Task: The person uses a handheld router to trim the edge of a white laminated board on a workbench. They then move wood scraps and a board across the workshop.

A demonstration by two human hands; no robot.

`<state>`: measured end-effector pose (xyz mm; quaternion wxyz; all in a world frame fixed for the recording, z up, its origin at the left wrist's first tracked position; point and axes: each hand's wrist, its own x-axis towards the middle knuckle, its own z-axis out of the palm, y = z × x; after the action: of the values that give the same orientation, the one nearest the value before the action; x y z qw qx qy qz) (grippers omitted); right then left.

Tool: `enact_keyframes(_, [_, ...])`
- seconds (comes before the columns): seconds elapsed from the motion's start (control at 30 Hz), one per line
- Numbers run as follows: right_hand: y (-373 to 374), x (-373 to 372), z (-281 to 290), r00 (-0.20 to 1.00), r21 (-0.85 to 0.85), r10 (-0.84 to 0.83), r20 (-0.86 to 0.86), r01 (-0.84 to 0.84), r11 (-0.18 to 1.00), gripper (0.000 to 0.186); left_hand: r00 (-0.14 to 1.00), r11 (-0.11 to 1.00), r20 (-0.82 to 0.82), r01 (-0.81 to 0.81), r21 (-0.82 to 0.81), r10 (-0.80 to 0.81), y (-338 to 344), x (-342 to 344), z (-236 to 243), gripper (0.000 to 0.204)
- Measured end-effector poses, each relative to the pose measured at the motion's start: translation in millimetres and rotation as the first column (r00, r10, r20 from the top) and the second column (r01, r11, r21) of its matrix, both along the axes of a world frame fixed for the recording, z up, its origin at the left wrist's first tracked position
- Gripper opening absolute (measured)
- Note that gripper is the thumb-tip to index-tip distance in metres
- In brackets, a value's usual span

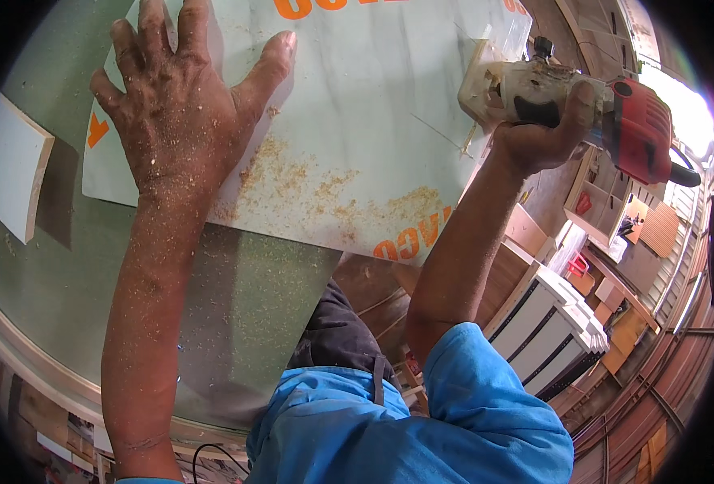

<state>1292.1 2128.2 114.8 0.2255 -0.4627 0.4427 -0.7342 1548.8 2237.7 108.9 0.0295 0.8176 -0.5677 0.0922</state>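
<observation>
A pale panel with orange print (pixel 357 105) lies on the green work table (pixel 244 306). My left hand (pixel 175 105), dusted with wood bits, is spread flat on its upper left part, fingers apart. With my right hand (pixel 546 141) I grip a trim router (pixel 534 89) with a red motor end and a clear, dusty base. The router's base sits at the panel's right edge; its bit is hidden from this view. Sawdust (pixel 308 185) is scattered over the panel between my hands and toward its near edge.
A small white board (pixel 10 169) rests on the table at the left. To the right, beyond the table, stand white stacked panels or drawers (pixel 542 331) and wooden shelving (pixel 599 194). A dark cable (pixel 220 448) loops near the lower edge.
</observation>
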Motion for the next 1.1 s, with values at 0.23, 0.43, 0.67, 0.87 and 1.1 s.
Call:
enact_keyframes(0.23, [32.7, 4.2, 4.3, 0.998, 0.006, -0.032, -0.056, 0.032, 0.999, 0.06, 0.998, 0.999, -0.039, -0.048, 0.022, 0.049, -0.5, -1.7, 2.1, 0.084])
enact_keyframes(0.43, [54.8, 8.4, 5.3, 0.999, -0.03, 0.002, 0.038, 0.0, 1.0, 0.052, 0.996, 0.998, -0.052, -0.066, 0.01, 0.067, 0.2, -3.5, 0.1, 0.083])
enact_keyframes(0.67, [74.5, -1.1, 0.7, 0.952, -0.084, -0.147, -0.267, 0.129, 0.988, 0.046, 0.999, 0.999, -0.012, -0.037, -0.021, 0.037, 0.4, -4.5, -5.6, 0.084])
enact_keyframes(0.87, [77.8, 10.0, 5.4, 0.996, -0.098, 0.081, -0.047, -0.085, 0.992, 0.044, 0.996, 0.969, 0.004, 0.084, -0.235, -0.085, -6.8, 5.0, -30.1, 0.085])
enact_keyframes(1.1, [86.1, 5.1, 10.7, 0.997, 0.105, 0.051, -0.056, -0.045, 0.993, 0.068, 0.996, 0.997, -0.036, -0.079, 0.014, 0.079, 0.5, -3.5, -1.4, 0.086])
